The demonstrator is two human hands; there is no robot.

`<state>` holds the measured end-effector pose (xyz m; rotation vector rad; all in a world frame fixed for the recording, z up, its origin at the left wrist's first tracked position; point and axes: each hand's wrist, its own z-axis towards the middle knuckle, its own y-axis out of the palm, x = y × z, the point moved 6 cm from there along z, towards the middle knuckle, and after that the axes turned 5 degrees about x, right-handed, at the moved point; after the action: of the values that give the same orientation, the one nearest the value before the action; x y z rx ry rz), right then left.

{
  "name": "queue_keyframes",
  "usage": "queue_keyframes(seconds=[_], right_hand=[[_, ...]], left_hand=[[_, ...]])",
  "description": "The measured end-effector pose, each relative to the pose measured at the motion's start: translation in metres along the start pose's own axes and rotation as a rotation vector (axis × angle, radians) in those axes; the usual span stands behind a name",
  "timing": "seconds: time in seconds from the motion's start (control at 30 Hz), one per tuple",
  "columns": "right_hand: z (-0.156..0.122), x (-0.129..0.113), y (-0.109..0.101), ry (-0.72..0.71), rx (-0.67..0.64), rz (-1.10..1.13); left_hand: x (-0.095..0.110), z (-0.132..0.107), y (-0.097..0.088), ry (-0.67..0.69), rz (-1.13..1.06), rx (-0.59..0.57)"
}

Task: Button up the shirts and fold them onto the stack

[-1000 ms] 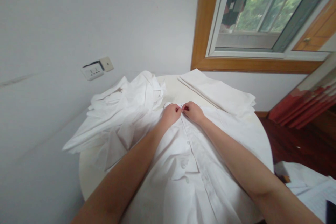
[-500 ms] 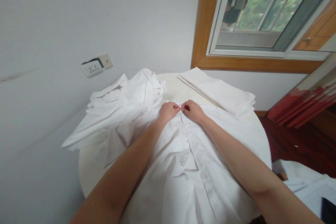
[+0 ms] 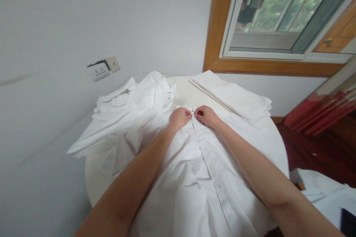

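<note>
A white button-front shirt (image 3: 191,152) lies spread over a round table (image 3: 96,183), its far edge turned away from me. My left hand (image 3: 180,117) pinches the cloth at the far end of the button strip. Just to its right, my right hand (image 3: 206,116) pinches the opposite side of the opening. The fingertips of the two hands are a small gap apart. Whether a button is between them is too small to tell. Further down the front, several buttons show, and part of the strip hangs apart.
Left on the table is a crumpled heap of white clothes (image 3: 130,114). Folded white cloth (image 3: 230,94) lies at the back right. A wall socket (image 3: 98,71) is behind; a wood-framed window (image 3: 267,66) and a red-and-white curtain (image 3: 311,113) stand right. White papers (image 3: 328,200) lie low right.
My right hand has shifted slightly to the right, so the gap between the fingertips is a little wider. Both hands still pinch the shirt, and the view has moved a little.
</note>
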<state>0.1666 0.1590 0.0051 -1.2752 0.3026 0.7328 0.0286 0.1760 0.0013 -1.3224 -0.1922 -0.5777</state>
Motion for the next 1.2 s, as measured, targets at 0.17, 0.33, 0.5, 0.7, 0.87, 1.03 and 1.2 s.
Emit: queue_keyframes(seconds=[0.17, 0.33, 0.5, 0.7, 0.87, 1.03, 1.2], right_hand=[[-0.002, 0.004, 0.002, 0.098, -0.073, 0.075], [-0.001, 0.013, 0.006, 0.21, -0.076, 0.217], [0.0, 0.018, 0.008, 0.352, -0.046, 0.362], [-0.001, 0.014, 0.006, 0.294, -0.007, 0.212], [0.0, 0.014, 0.006, 0.339, 0.02, 0.037], [0.001, 0.018, 0.009, 0.418, 0.037, 0.046], [0.003, 0.02, 0.009, 0.427, 0.049, 0.084]], left_hand=[[-0.002, -0.004, -0.006, -0.023, -0.043, 0.107], [0.002, -0.008, -0.003, 0.072, -0.023, 0.076], [0.004, -0.01, -0.005, 0.07, -0.017, 0.059], [0.01, -0.012, -0.008, 0.122, 0.042, 0.099], [0.007, -0.008, -0.002, 0.093, 0.074, 0.116], [0.004, -0.004, 0.005, 0.081, 0.097, 0.12], [0.003, -0.002, 0.007, 0.066, 0.14, 0.12]])
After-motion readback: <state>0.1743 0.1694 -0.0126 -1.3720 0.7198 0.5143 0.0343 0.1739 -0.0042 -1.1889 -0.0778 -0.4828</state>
